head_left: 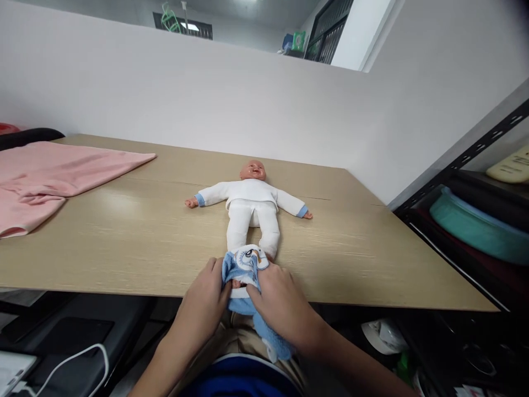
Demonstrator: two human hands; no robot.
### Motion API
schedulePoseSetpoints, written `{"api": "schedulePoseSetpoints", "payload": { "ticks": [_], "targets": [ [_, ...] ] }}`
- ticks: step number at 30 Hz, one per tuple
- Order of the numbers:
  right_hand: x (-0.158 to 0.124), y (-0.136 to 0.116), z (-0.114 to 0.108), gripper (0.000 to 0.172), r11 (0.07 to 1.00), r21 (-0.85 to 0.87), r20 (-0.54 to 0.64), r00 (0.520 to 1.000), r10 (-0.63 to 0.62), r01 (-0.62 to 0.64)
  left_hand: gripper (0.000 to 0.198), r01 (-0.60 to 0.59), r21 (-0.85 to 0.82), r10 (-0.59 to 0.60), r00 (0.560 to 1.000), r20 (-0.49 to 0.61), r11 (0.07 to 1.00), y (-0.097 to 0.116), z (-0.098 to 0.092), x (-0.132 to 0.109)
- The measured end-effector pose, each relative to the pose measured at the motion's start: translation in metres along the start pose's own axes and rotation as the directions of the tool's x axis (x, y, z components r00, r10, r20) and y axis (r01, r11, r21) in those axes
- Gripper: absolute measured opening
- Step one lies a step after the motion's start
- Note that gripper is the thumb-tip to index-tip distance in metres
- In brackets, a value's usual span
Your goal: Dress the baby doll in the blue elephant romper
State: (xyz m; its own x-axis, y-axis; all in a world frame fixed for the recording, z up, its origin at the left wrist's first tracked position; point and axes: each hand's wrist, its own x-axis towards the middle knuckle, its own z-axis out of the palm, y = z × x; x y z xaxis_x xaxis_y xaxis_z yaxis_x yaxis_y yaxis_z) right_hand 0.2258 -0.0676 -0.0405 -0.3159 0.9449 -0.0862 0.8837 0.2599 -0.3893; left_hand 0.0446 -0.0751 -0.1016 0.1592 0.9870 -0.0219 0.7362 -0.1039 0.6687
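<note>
A baby doll (254,190) in a white top and white leggings with blue cuffs lies on its back, arms spread, its feet towards me. Over one foot is the opening of light-blue fleecy baby pants (243,304) with an embroidered bird face. Toes show inside that opening. My left hand (209,292) is closed on the left edge of the opening, and my right hand (279,292) on the right edge. The rest of the pants hangs down over my lap.
The wooden table (351,237) ends just in front of me. A pink cloth garment (70,171) lies on its left part. To the right stands a black metal shelf (467,149) holding a teal basin (475,226). A white cable (99,347) curves at the lower left.
</note>
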Motion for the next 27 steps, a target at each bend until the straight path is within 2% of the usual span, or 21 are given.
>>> {"api": "schedulePoseSetpoints", "payload": {
  "ticks": [2, 4, 7, 9, 11, 14, 16, 17, 21, 27],
  "targets": [
    [0.003, 0.004, 0.0, 0.021, 1.0, 0.029, 0.018, 1.0, -0.001, 0.0, 0.014, -0.045, -0.068, 0.044, 0.999, -0.025, 0.997, -0.002, -0.001, 0.003],
    [0.005, 0.009, 0.001, 0.021, 0.997, 0.079, 0.021, 1.0, 0.005, -0.007, 0.015, -0.076, -0.221, 0.074, 0.997, -0.019, 0.972, -0.004, -0.004, 0.007],
    [0.008, 0.018, 0.004, 0.019, 0.985, 0.172, -0.015, 1.0, -0.019, 0.021, 0.019, -0.078, -0.451, 0.088, 0.996, 0.001, 0.889, -0.006, -0.01, 0.012],
    [0.01, 0.026, 0.007, 0.021, 0.971, 0.231, -0.061, 0.997, -0.052, 0.065, 0.023, -0.088, -0.528, 0.098, 0.995, -0.009, 0.845, -0.009, -0.012, 0.017],
    [0.013, 0.034, 0.01, 0.03, 0.955, 0.276, -0.109, 0.99, -0.086, 0.113, 0.027, -0.117, -0.551, 0.12, 0.992, -0.03, 0.826, -0.015, -0.013, 0.022],
    [0.023, 0.045, 0.011, 0.054, 0.925, 0.312, -0.193, 0.968, -0.161, 0.216, 0.03, -0.149, -0.553, 0.162, 0.986, -0.027, 0.819, -0.026, -0.014, 0.029],
    [0.03, 0.051, 0.01, 0.065, 0.903, 0.332, -0.228, 0.952, -0.205, 0.274, 0.034, -0.173, -0.543, 0.2, 0.98, -0.01, 0.822, -0.032, -0.017, 0.034],
    [0.033, 0.053, 0.01, 0.065, 0.892, 0.347, -0.23, 0.949, -0.217, 0.288, 0.036, -0.183, -0.532, 0.217, 0.976, 0.001, 0.826, -0.035, -0.018, 0.036],
    [0.038, 0.058, 0.012, 0.044, 0.887, 0.387, -0.208, 0.961, -0.183, 0.253, 0.039, -0.219, -0.486, 0.28, 0.959, 0.054, 0.846, -0.038, -0.026, 0.042],
    [0.04, 0.06, 0.024, 0.046, 0.89, 0.406, -0.275, 0.956, -0.099, 0.209, 0.032, -0.276, -0.427, 0.326, 0.944, 0.047, 0.861, -0.036, -0.033, 0.049]
  ]
}}
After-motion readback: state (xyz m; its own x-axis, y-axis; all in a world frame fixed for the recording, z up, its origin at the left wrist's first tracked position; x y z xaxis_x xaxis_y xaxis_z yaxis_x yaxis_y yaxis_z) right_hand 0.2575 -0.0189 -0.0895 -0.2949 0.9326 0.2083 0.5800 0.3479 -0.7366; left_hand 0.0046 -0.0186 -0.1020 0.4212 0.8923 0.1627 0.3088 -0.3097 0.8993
